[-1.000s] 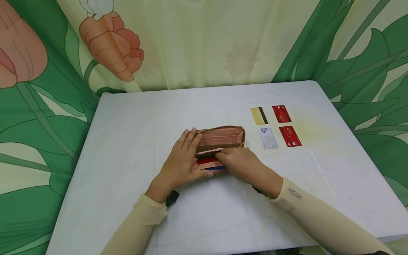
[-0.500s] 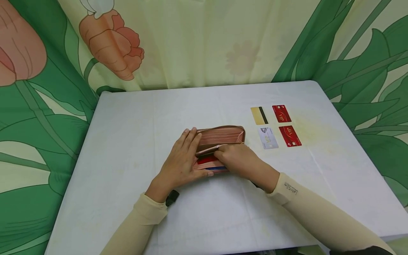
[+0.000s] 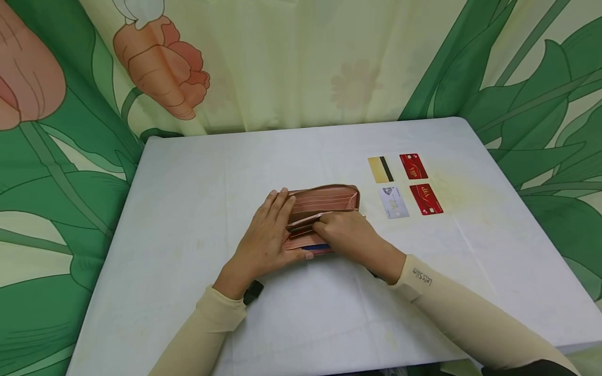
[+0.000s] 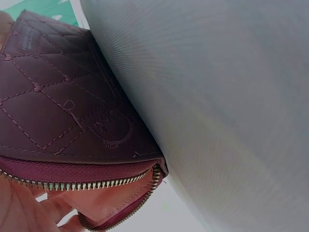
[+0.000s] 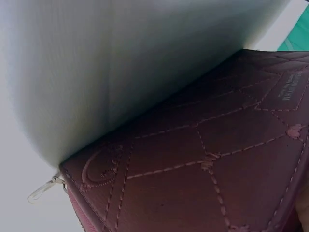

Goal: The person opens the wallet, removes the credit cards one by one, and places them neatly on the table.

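An unzipped pink-lined wallet (image 3: 324, 201) stands spread on the table. My left hand (image 3: 263, 235) holds its left end, fingers stretched over the far side and thumb along the near edge. My right hand (image 3: 348, 232) reaches into the middle with curled fingers, pinching a red card that shows only as a thin edge beside the divider. A blue card (image 3: 316, 247) peeks out at the near side. In the left wrist view, the quilted dark maroon outside of the wallet (image 4: 58, 92) and its zip show; the right wrist view shows the same quilted cover (image 5: 193, 159).
Right of the wallet lie a gold card with a black stripe (image 3: 380, 169), a silver card (image 3: 394, 202), an upper red card (image 3: 414, 166) and a lower red card (image 3: 426, 199). They rest on the white-covered table (image 3: 188, 209), with a printed curtain (image 3: 282, 62) behind.
The red card's face, visible inside the wallet before, has tipped out of sight. My right hand has shifted slightly left and the inner divider has tilted. My left hand stays in place.
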The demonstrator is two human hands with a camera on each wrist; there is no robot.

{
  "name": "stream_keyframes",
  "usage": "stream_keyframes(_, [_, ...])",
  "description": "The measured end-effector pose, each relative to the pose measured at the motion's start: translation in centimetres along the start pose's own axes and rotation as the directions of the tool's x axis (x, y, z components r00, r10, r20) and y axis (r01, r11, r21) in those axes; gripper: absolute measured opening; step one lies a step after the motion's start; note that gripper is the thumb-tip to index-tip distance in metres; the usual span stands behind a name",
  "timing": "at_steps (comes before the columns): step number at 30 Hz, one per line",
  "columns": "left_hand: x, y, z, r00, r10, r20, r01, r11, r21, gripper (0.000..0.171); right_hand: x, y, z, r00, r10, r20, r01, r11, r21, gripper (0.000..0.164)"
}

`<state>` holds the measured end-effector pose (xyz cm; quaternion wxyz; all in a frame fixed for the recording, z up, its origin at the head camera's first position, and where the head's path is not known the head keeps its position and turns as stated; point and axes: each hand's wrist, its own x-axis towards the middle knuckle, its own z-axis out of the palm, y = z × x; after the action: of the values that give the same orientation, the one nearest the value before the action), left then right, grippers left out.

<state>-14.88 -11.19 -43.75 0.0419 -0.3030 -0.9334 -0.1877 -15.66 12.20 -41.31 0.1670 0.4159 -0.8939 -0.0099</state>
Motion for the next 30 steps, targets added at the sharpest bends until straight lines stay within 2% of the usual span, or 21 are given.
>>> stream_keyframes(10, [0.0, -0.2, 0.1, 0.999, 0.023, -0.033, -0.023, 1.000, -0.006, 0.123, -0.4, 0.1, -0.4, 0.996, 0.012, -0.083, -0.011, 1.000, 0.015, 0.016])
stream_keyframes(20, [0.0, 0.0, 0.0, 1.000, -0.001, -0.017, 0.001, 1.000, -0.014, 0.124, -1.3, 0.4, -1.7, 0.996, 0.007, -0.093, 0.004, 0.993, 0.122, 0.009])
stream_keyframes(25, [0.1, 0.1, -0.1, 1.000, -0.008, -0.006, 0.008, 1.000, -0.013, 0.126, -2.1, 0.8, -2.4, 0.991, 0.052, -0.120, -0.027, 0.979, 0.204, 0.015])
stream_keyframes(30, [0.0, 0.1, 0.0, 1.000, 0.000, -0.016, 0.000, 1.000, -0.003, 0.126, -2.8, 1.5, -3.4, 0.980, 0.121, -0.155, -0.070, 0.951, 0.301, 0.014])
